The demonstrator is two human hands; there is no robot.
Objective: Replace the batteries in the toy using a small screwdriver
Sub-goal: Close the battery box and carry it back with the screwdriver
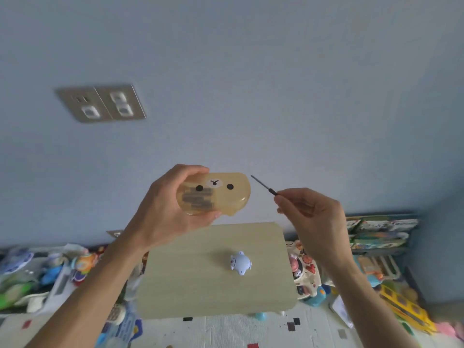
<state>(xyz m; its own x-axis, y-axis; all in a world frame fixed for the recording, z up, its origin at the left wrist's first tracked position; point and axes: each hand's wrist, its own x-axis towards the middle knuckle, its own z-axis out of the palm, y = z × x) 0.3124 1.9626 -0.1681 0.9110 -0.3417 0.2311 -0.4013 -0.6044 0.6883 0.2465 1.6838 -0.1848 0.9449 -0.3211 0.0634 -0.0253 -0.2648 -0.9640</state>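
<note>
- Tan see-through case point(221, 194) with a bear face, gripped in the left hand point(170, 209) and held up high in front of the blue wall point(251, 71).
- Thumb under it, fingers point(190, 169) curled over the top: clamped on the case, likely to keep it steady and turn its face into view.
- Dark shapes showing through the plastic, too blurry to name. Maybe spare bits or batteries, only a guess.
- Thin dark screwdriver point(263, 185), pinched in the right hand point(313, 217), fingertips shut tight on its handle end.
- Pointing up and left, near the case but not touching. Held lightly like a pencil, good for tiny turns.
- Pale blue toy point(240, 263), shaped like a small animal, lying alone on the little wooden table point(175, 285).
- Sitting a bit right of the middle of the tabletop, nearer the right edge than the left, well below both hands.
- Not touched by anything right now, so probably no screw undone yet. Battery door not in view from here.
- Lots of other toys point(50, 267) and books point(376, 234) piled on the floor past the left and right edges, out of the way.
- Probably next: case put down, toy picked up, tip set in the small screw. Easy to slip or lose that screw, so slow hands needed.
</note>
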